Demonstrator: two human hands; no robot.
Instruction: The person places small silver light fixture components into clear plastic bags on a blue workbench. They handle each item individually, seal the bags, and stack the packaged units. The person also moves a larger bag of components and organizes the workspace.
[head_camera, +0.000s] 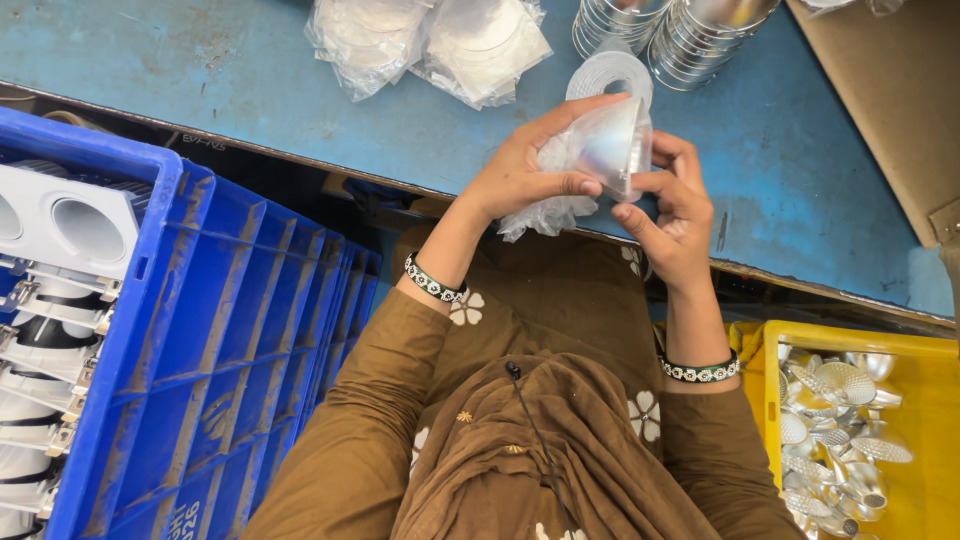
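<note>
Both hands, left hand (525, 170) & right hand (672, 205), hold shiny reflector cone (612, 148) w/ plastic wrap (545, 208)

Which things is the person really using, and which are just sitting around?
In use:
- left hand and right hand, both holding the shiny cone reflector
- crinkly clear plastic wrap under the reflector

Just sitting around:
- bagged discs on the blue table
- stacked metal rings
- blue crate with white housings
- yellow bin of silver reflectors
</note>
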